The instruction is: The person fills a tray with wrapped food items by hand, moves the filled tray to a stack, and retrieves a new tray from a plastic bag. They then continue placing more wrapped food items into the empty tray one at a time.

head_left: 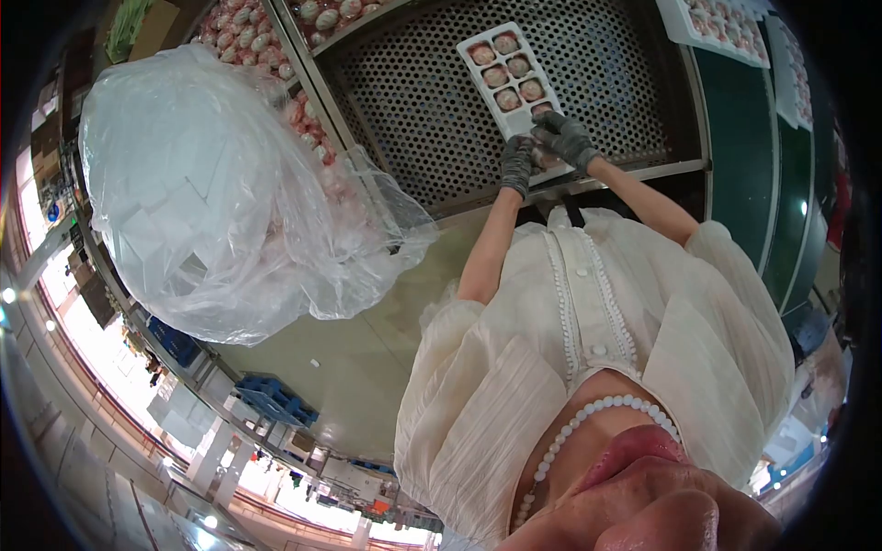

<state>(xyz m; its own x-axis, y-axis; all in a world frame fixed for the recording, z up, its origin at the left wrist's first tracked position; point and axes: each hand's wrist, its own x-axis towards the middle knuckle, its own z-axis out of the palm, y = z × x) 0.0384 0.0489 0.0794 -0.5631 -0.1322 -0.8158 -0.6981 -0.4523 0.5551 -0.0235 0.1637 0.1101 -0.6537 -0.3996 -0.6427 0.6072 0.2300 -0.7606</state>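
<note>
A white foam tray [462, 49] with two rows of cells lies slantwise on a perforated metal work surface. Round pink-and-white fruits [518, 66] sit in most of its visible cells. A grey glove covers my left hand [516, 165], whose fingers are closed at the tray's near left edge. My right hand [565, 140], also in a grey glove, bends its fingers over the near end of the tray, beside a fruit. Whatever is under those fingers is hidden. Both hands partly cover the cells closest to my body.
Left of me stands a large clear plastic bag [197, 184] filled with pale pieces. Behind it are many pink-and-white fruits [241, 41] in a bin. A metal rim [643, 172] borders the perforated surface [404, 110]. More filled trays [721, 32] rest on the green surface [744, 138] at right.
</note>
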